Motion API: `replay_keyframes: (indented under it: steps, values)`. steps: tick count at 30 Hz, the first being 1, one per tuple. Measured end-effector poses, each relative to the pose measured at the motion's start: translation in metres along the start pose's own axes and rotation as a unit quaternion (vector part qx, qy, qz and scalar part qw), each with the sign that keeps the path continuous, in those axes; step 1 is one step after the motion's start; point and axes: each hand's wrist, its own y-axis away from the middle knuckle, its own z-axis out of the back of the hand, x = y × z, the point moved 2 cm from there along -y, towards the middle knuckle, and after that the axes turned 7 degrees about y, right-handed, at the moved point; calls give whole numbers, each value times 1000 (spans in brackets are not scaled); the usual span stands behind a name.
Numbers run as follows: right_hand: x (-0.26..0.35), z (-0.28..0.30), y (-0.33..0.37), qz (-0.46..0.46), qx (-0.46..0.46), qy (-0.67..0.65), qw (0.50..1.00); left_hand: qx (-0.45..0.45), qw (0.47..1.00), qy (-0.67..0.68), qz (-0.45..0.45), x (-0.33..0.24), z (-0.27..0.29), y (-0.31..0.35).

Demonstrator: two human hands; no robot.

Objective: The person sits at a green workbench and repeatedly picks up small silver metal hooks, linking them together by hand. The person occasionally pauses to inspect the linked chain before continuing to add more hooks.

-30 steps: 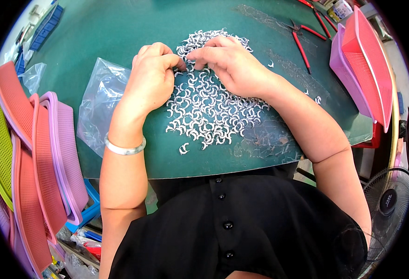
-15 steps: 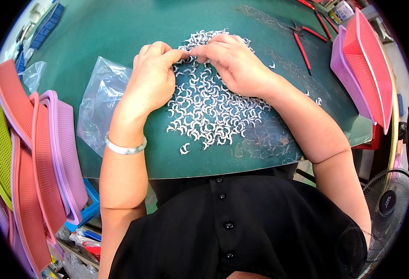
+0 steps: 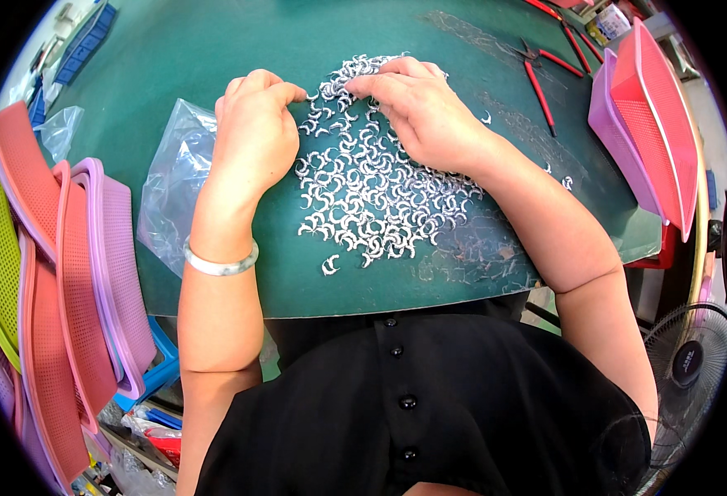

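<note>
A spread of small silvery crescent-shaped metal pieces [image 3: 380, 198] lies on the green tabletop, heaped more thickly toward the far end. At the upper left of the spread is my left hand [image 3: 256, 128], with thumb and forefinger pinched together at its edge. Whatever sits between those fingertips is too small to make out. My right hand [image 3: 430, 112] reaches over the far heap from the right, fingers bent and close together, tips down among the pieces. Its fingertips partly hide what they grip. A pale bangle [image 3: 221, 263] circles my left wrist.
Beside my left forearm lies a clear plastic bag [image 3: 173, 182]. Stacked pink, purple and green perforated baskets [image 3: 74, 289] stand at the left. Red-handled pliers [image 3: 539, 87] lie at the far right, near more baskets [image 3: 644, 124]. A fan [image 3: 686, 372] is at the lower right.
My left hand has moved left, away from the right fingertips, opening a gap between the two hands. My right hand has shifted only slightly over the heap.
</note>
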Motion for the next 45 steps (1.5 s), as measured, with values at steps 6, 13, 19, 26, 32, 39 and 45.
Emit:
replay_keyframes:
  steps: [6,13,19,26,32,39,45]
  values:
    - [0,2,0,-3,2,-1,1000,48,999,6,-6,-6,1,1]
    - [-1,1,-1,6,18,-26,999,12,1000,-12,9,-3,1,1]
    - [1,-3,0,14,15,-21,1000,15,999,1,-31,-12,-5,4]
    - [0,-2,-1,9,-1,-25,1000,6,999,-45,0,-2,-2,3]
    - [-1,-3,-2,25,8,-44,999,-14,1000,-27,6,-7,0,1]
    - [-1,-2,-1,10,5,-24,1000,22,999,-23,8,0,0,1]
    - [-1,0,0,-6,12,-34,999,-18,999,-4,-29,-2,-3,0]
